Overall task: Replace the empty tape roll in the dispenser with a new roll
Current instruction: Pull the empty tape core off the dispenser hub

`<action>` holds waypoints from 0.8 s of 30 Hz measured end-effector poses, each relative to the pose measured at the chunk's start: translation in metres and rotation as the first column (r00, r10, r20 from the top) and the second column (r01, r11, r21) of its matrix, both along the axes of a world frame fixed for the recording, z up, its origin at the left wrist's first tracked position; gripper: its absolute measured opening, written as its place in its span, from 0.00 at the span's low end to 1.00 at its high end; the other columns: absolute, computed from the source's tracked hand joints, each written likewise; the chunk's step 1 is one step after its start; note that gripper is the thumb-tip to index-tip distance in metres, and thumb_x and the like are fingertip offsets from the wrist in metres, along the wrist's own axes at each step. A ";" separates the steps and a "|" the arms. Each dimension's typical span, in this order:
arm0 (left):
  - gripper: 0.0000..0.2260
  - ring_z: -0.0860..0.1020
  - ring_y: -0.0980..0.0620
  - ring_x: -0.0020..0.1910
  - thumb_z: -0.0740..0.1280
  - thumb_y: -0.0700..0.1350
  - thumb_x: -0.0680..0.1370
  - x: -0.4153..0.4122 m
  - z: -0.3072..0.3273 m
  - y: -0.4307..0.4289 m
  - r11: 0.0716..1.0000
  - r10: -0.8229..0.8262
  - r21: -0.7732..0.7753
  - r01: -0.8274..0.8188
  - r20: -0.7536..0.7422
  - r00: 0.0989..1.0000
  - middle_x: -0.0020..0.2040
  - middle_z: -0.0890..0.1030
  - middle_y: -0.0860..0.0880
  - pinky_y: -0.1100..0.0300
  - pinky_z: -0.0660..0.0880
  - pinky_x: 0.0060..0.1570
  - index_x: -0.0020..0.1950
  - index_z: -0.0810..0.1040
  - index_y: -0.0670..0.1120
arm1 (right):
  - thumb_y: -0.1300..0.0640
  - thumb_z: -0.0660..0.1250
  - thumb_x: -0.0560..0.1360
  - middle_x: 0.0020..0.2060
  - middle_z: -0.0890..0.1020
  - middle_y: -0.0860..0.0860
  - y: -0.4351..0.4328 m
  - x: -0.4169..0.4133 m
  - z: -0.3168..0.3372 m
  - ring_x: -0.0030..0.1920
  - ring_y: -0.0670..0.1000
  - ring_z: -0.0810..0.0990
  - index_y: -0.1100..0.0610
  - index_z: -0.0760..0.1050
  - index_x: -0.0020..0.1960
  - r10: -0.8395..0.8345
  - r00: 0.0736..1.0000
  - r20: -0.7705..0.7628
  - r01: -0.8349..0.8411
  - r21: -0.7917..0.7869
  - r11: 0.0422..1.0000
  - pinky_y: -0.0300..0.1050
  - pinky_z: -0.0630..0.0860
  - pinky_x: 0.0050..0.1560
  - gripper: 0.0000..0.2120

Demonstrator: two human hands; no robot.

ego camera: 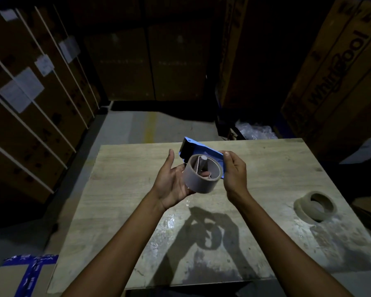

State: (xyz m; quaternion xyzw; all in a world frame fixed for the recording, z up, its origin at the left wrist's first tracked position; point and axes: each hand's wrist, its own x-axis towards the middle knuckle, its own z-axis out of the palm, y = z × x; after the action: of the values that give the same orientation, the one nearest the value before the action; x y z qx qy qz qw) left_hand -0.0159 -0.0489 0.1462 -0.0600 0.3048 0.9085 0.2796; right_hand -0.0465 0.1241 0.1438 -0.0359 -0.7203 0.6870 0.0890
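I hold a blue tape dispenser (204,149) in the air above the wooden table (124,168), its toothed blade pointing away from me. An empty grey-brown tape core (198,181) sits on the dispenser's hub. My left hand (174,183) cups the core from the left, with fingertips reaching inside the ring and the thumb raised. My right hand (234,170) grips the dispenser's blue frame on the right side. A new tape roll (315,206) lies flat on the table at the right, apart from both hands.
Tall cardboard boxes (338,78) wall in the table on the left, back and right. Clear plastic wrap (255,129) lies behind the table's far edge. A box with blue tape (28,275) stands at the lower left. The light is dim.
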 end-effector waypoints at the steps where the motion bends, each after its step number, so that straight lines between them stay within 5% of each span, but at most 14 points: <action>1: 0.39 0.68 0.39 0.72 0.57 0.70 0.76 0.000 -0.002 0.000 1.000 0.012 0.002 -0.012 0.013 1.000 0.74 0.69 0.37 0.46 0.59 0.74 0.74 0.68 0.40 | 0.57 0.56 0.83 0.39 0.81 0.51 -0.002 0.000 0.000 0.40 0.48 0.78 0.56 0.79 0.47 -0.006 1.000 -0.005 0.006 0.013 1.000 0.48 0.73 0.42 0.14; 4: 0.40 0.68 0.37 0.72 0.57 0.70 0.76 -0.002 -0.004 0.000 1.000 0.024 0.000 -0.024 0.050 0.998 0.72 0.70 0.36 0.46 0.62 0.73 0.74 0.68 0.39 | 0.56 0.56 0.84 0.40 0.82 0.51 -0.003 0.001 -0.001 0.42 0.49 0.79 0.57 0.80 0.49 0.025 0.999 -0.027 -0.024 0.059 0.998 0.51 0.74 0.44 0.15; 7: 0.39 0.77 0.38 0.62 0.60 0.68 0.75 -0.006 -0.002 0.002 0.998 0.054 -0.018 -0.053 0.082 0.995 0.65 0.77 0.36 0.47 0.75 0.63 0.72 0.71 0.38 | 0.56 0.56 0.84 0.43 0.83 0.53 -0.003 0.001 -0.001 0.44 0.52 0.80 0.56 0.81 0.50 0.095 0.994 -0.049 -0.091 0.086 0.992 0.52 0.76 0.43 0.15; 12: 0.38 0.75 0.41 0.56 0.68 0.66 0.73 -0.016 -0.005 0.005 0.982 0.126 -0.153 -0.106 0.127 0.984 0.60 0.77 0.37 0.49 0.73 0.58 0.70 0.73 0.37 | 0.56 0.56 0.83 0.45 0.83 0.55 -0.003 -0.001 0.003 0.45 0.54 0.82 0.59 0.81 0.53 0.189 0.979 -0.073 -0.176 0.161 0.971 0.47 0.80 0.41 0.15; 16: 0.24 0.81 0.47 0.42 0.73 0.58 0.71 -0.021 -0.014 0.009 0.950 0.158 -0.287 -0.121 0.108 0.982 0.46 0.84 0.42 0.53 0.76 0.48 0.57 0.81 0.40 | 0.57 0.58 0.83 0.50 0.84 0.52 -0.005 -0.003 0.012 0.50 0.51 0.81 0.58 0.80 0.56 0.226 0.971 -0.074 -0.187 0.354 0.916 0.50 0.78 0.51 0.12; 18: 0.20 0.82 0.48 0.39 0.71 0.55 0.74 -0.024 -0.019 0.009 0.925 0.198 -0.353 -0.143 0.125 0.972 0.43 0.84 0.43 0.57 0.77 0.40 0.56 0.81 0.42 | 0.53 0.61 0.82 0.56 0.81 0.52 -0.005 -0.001 0.014 0.57 0.52 0.77 0.56 0.78 0.60 0.191 0.974 -0.123 -0.096 0.542 0.835 0.47 0.74 0.55 0.12; 21: 0.17 0.82 0.47 0.40 0.67 0.51 0.78 -0.029 -0.026 0.009 0.903 0.290 -0.368 -0.221 0.142 0.946 0.45 0.83 0.42 0.57 0.76 0.40 0.61 0.78 0.41 | 0.40 0.61 0.77 0.55 0.74 0.50 -0.010 0.010 0.017 0.56 0.50 0.70 0.50 0.75 0.61 0.146 0.958 -0.245 0.067 0.691 0.720 0.43 0.72 0.49 0.19; 24: 0.15 0.83 0.47 0.39 0.65 0.48 0.80 -0.030 -0.034 0.008 0.910 0.326 -0.323 -0.259 0.171 0.930 0.45 0.84 0.41 0.58 0.79 0.40 0.59 0.79 0.38 | 0.30 0.65 0.67 0.53 0.71 0.48 -0.022 0.023 0.009 0.55 0.51 0.70 0.44 0.72 0.59 0.173 0.980 -0.097 -0.033 0.782 0.622 0.44 0.73 0.41 0.27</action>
State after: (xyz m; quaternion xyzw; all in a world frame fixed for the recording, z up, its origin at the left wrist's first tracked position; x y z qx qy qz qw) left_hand -0.0464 -0.0405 0.1125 -0.2470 0.3911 0.8721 0.1596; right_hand -0.0240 0.1019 0.1532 0.1036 -0.9367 0.3140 0.1147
